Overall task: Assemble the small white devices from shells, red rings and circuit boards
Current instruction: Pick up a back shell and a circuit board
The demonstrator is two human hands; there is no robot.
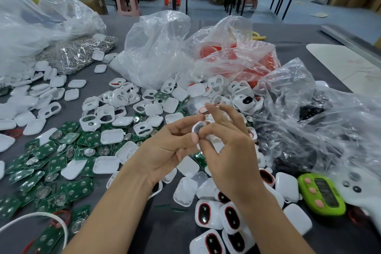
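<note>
Over a heap of green circuit boards [61, 156], my left hand [169, 146] pinches a small white shell [198, 130] between thumb and forefinger while my right hand [231, 150] pinches its rim, other fingers splayed; I should keep it level and press evenly.

One white shell [197, 130], rounded, hollow side up, pinched between the fingertips of the left hand [165, 146] and right hand [228, 150], held up in the air. Green circuit boards [51, 163], square with round silver contacts, some carrying a silver disc, heaped flat and overlapping left of the left hand. Front shells [115, 105], white with oval cutouts, jumbled beyond the left hand. Back shells [41, 97], plain white, scattered far left. Red rings [218, 51] heaped well beyond the right hand. Finished devices [206, 214], white with red-rimmed dark oval windows, clustered face up beside the right wrist.
</note>
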